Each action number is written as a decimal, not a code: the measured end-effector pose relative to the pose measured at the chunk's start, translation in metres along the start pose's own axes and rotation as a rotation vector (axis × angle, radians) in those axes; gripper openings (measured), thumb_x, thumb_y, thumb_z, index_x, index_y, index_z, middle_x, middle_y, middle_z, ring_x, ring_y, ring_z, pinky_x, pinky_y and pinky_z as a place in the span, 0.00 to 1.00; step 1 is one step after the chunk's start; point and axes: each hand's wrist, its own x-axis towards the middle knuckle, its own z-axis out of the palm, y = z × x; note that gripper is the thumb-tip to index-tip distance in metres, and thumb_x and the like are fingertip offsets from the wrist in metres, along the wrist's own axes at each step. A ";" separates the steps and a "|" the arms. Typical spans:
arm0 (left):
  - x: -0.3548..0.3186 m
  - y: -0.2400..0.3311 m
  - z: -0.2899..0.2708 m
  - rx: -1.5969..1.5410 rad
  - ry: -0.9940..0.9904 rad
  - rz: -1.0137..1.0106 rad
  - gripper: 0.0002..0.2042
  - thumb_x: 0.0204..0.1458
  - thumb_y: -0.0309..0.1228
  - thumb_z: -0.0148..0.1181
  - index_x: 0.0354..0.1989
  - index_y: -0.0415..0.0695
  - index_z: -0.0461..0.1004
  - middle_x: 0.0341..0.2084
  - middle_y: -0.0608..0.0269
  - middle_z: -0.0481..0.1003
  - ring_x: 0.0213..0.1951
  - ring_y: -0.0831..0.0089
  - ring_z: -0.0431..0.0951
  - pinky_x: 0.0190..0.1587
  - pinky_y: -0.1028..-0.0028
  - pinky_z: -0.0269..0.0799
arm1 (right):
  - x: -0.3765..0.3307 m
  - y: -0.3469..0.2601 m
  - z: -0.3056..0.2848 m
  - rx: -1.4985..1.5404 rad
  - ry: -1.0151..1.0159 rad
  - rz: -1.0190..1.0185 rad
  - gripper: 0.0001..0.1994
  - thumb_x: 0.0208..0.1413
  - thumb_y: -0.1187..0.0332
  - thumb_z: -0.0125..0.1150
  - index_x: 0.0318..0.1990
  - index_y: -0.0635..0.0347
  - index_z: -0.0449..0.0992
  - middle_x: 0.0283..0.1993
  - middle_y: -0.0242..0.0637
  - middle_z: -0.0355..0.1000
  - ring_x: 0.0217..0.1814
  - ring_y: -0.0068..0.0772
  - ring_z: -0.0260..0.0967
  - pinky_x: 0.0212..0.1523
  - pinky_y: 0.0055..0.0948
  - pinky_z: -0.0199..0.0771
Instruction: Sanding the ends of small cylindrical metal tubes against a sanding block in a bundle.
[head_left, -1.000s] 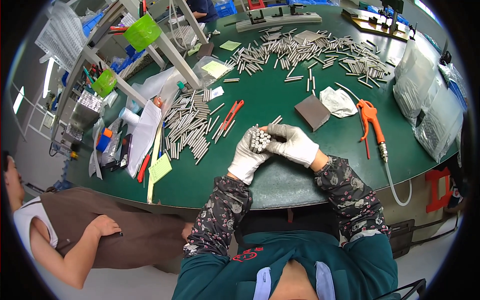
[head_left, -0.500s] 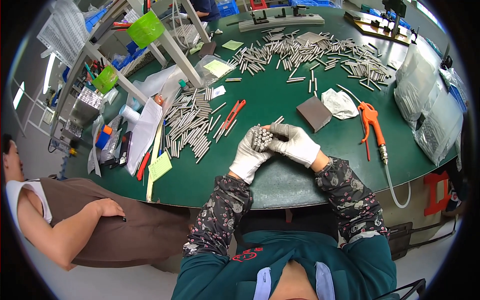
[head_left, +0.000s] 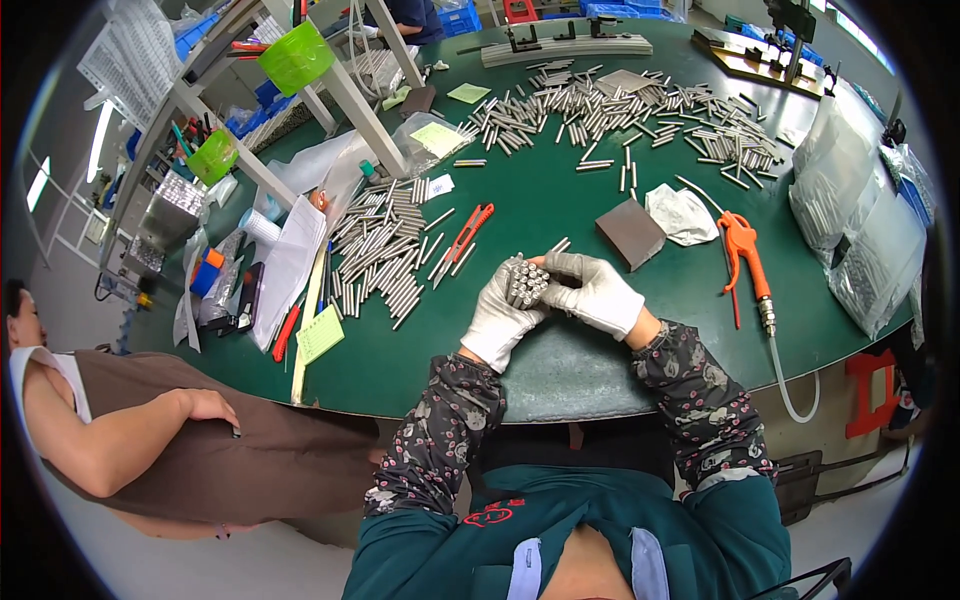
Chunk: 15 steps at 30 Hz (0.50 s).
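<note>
Both my hands wear pale work gloves and meet over the near part of the green table. A bundle of short metal pins [head_left: 527, 284] is gripped between them, the round ends turned up toward me. My left hand [head_left: 497, 320] wraps the bundle from the left. My right hand [head_left: 600, 294] closes on its right side, fingers curled against the pins. Just beyond the hands lies a loose pin [head_left: 561, 245]. To the left, a red utility knife [head_left: 466, 240] lies beside a spread of metal pins [head_left: 380, 240]. A brown square block [head_left: 630, 234] rests to the right.
A larger heap of pins [head_left: 600, 108] covers the far table. At right are a crumpled white cloth [head_left: 682, 214], an orange air gun [head_left: 742, 250] with a hose, and plastic bags [head_left: 850, 200]. A shelf frame [head_left: 355, 100] stands left; another person [head_left: 200, 430] is near the left edge.
My hands keep their hold on the pin bundle, with hardly any shift. The person at left has moved an arm slightly. The whole view has drifted a little.
</note>
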 end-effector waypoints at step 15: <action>0.001 0.000 0.003 -0.245 -0.082 0.056 0.27 0.37 0.15 0.58 0.49 0.44 0.60 0.38 0.69 0.68 0.39 0.82 0.70 0.43 0.80 0.69 | 0.012 -0.056 0.007 -1.001 0.134 -0.595 0.07 0.39 0.71 0.59 0.29 0.58 0.73 0.29 0.37 0.67 0.34 0.40 0.65 0.35 0.33 0.65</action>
